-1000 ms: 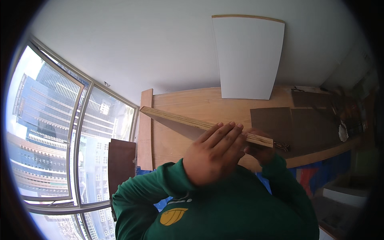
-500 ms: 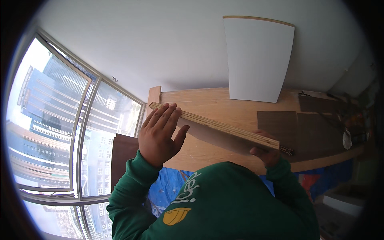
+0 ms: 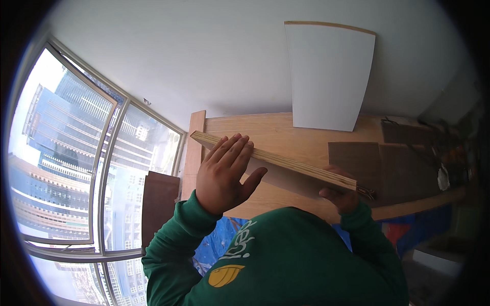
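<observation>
A plywood board [image 3: 291, 167] is held on edge in front of me, its layered edge facing up and slanting down from the far left to the near right. My left hand [image 3: 224, 171] lies flat with outstretched fingers over that edge, left of its middle, thumb spread apart. At the board's right end my right hand [image 3: 343, 198] grips it, thumb on the near face and fingers partly hidden behind. The near face looks smooth and greyish. Just beyond the right end a dark tool, perhaps pliers [image 3: 366, 193], rests on the wooden worktop [image 3: 250, 125].
A white panel [image 3: 331, 76] with a wooden top edge leans on the wall. Dark brown sheets [image 3: 353, 160] lie on the right of the worktop. Another brown board [image 3: 159, 204] stands by the window [image 3: 61, 148] at left. Blue sheeting [image 3: 212, 239] hangs below the worktop's front.
My left hand has slid along the board's edge toward the right, uncovering more of its left end. The right hand and the board stay about where they were.
</observation>
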`<state>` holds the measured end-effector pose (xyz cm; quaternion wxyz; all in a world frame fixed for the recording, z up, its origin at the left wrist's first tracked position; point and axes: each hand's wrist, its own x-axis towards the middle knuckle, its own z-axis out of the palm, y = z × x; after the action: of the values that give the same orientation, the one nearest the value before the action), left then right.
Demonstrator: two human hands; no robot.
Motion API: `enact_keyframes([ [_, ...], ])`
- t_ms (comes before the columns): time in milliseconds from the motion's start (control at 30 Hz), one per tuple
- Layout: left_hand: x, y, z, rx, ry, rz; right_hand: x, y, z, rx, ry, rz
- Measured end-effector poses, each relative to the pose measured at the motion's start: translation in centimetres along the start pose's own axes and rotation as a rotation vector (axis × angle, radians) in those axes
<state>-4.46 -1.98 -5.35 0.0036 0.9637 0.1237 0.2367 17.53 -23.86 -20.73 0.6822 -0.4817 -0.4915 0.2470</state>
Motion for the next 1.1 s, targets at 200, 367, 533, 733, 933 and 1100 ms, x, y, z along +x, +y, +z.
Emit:
enact_keyframes([
  [200, 1.1, 2.9, 0.8, -0.114, -0.018, 0.079, 0.4, -1.1, 0.0, 0.016, -0.002, 0.056],
  [367, 2.1, 5.3, 1.7, -0.234, -0.024, 0.146, 0.6, -1.3, 0.1, -0.006, -0.006, 0.053],
  [533, 2.7, 7.1, 1.7, -0.388, -0.074, 0.253, 0.5, -0.9, 0.3, 0.040, -0.006, 0.075],
  [733, 4.6, 3.8, -0.3, -0.658, -0.046, 0.212, 0.3, -1.1, 0.3, 0.013, 0.024, 0.102],
  [933, 4.6, 2.1, -0.5, -0.354, -0.158, 0.232, 0.5, -1.1, 0.4, -0.040, 0.038, 0.023],
  [1100, 3.7, 2.9, 1.2, -0.378, -0.100, 0.230, 0.1, -0.9, 0.3, 0.002, 0.048, 0.048],
])
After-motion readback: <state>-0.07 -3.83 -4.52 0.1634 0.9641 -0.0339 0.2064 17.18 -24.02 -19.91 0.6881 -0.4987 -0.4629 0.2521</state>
